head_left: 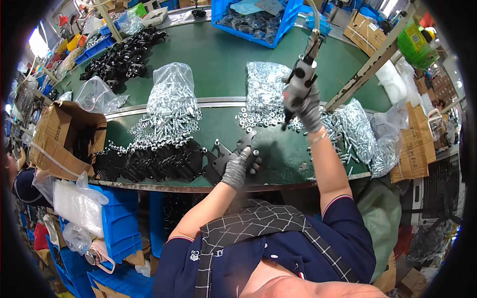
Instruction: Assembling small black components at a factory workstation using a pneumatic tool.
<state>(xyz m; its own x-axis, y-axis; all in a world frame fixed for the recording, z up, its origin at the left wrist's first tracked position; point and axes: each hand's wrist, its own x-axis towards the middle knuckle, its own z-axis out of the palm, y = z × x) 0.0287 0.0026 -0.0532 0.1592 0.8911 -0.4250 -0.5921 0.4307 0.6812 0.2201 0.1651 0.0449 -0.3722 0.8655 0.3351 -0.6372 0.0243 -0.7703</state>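
Note:
In a grey knit glove, my left hand [236,170] pinches a black metal bracket plate [247,141] near the front edge of the green bench. Another black plate [216,159] with a bolt standing on it lies just left of that hand. My right hand [311,113], gloved too and raised over the bench, is wrapped round a grey-and-black air-powered driver [301,75] hanging from above. Its lower tip points down toward the bench. Loose silver nuts [248,119] lie between the hands. A long row of black plates [149,164] lines the left front edge.
Silver bolts spill from a clear bag [172,87] at left; another bag [266,82] stands at centre, more bolts [357,129] at right. An open carton [67,144] sits left, a blue crate [256,37] at the back. A slanted metal post [367,62] rises right of the driver.

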